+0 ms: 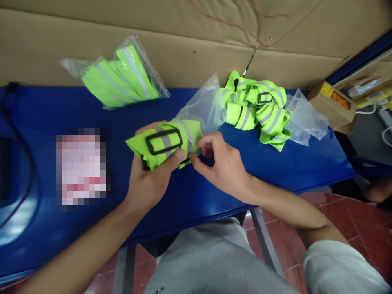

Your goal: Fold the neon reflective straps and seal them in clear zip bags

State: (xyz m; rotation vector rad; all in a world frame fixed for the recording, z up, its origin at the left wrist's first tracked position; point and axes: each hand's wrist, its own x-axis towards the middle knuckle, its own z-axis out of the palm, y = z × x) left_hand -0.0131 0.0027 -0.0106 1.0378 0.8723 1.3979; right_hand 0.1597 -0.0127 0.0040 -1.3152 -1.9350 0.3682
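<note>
A folded neon-yellow reflective belt (191, 126) with grey stripes and a black buckle lies in my left hand (153, 175), whose fingers wrap round it with the thumb on top. Its right end sits inside the mouth of a clear plastic bag (202, 104), which stretches up and to the right. My right hand (225, 167) is beside that end, thumb and forefinger bent together at the bag's edge. Whether the bag's film is pinched between those fingertips is hard to see, but they touch it.
A filled bag of folded reflective belts (119, 79) leans at the back left. Loose belts (269, 110) are heaped at the right, beside empty clear bags (309, 118) and a cardboard box (332, 106). A blurred-out pale rectangle (81, 167) and a black cable (23, 143) are at the left.
</note>
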